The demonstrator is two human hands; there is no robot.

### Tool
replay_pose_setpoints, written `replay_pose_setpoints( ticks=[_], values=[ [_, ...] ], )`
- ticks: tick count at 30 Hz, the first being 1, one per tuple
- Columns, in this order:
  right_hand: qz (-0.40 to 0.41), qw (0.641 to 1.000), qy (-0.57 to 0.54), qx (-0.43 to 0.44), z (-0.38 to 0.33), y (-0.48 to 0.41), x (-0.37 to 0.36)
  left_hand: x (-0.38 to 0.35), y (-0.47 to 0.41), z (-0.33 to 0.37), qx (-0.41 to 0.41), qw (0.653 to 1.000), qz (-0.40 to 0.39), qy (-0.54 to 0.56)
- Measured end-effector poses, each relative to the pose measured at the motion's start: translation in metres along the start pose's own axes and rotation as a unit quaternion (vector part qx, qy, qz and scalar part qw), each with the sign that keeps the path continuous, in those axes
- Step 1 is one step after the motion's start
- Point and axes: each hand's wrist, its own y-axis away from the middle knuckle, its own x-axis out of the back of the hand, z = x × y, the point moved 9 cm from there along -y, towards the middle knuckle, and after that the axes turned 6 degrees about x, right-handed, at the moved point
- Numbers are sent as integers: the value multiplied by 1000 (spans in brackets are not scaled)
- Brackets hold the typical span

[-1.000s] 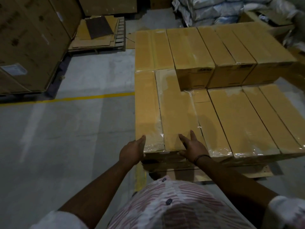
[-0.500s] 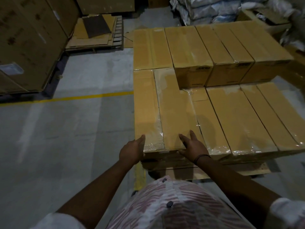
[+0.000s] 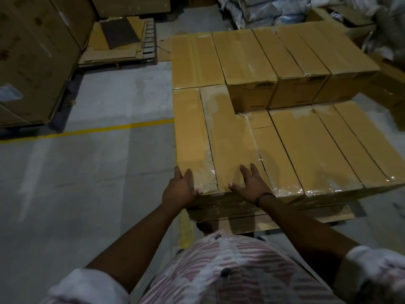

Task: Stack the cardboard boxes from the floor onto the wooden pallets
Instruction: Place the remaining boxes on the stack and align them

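A long tan cardboard box (image 3: 228, 145) lies at the near left of the lower layer on a wooden pallet (image 3: 324, 213). My left hand (image 3: 180, 190) wraps its near left corner. My right hand (image 3: 249, 185) lies on its top near the front edge, fingers spread and thumb at the edge. More taped boxes (image 3: 317, 145) fill the layer to the right. A second layer of boxes (image 3: 245, 60) sits across the far half.
Large brown cartons (image 3: 32, 62) stand at the left. Flattened cardboard on another pallet (image 3: 118, 42) lies behind them. A yellow floor line (image 3: 87, 131) crosses the grey concrete. White sacks (image 3: 274, 9) pile up at the back right.
Both hands stay on the box's near end. My left fingers have slid a little further over the corner, and the view has shifted slightly.
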Motion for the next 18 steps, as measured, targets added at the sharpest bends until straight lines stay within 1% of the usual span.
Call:
replay_pose_setpoints(
  ticks=[3, 7, 9, 12, 18],
  values=[
    [5, 1000, 19, -2, 2, -1, -2, 2, 1, 5, -17, 999, 14, -23],
    [50, 990, 132, 20, -6, 3, 3, 5, 3, 10, -51, 997, 33, -48],
    [32, 983, 176, 35, -13, 2, -3, 6, 5, 13, -78, 994, 43, -69],
    [-38, 978, 201, 41, -19, 0, -20, 5, 3, 12, -101, 989, 36, -101],
    [-32, 978, 203, 16, -19, -3, -21, 7, -3, 9, -121, 984, 17, -131]
  ],
)
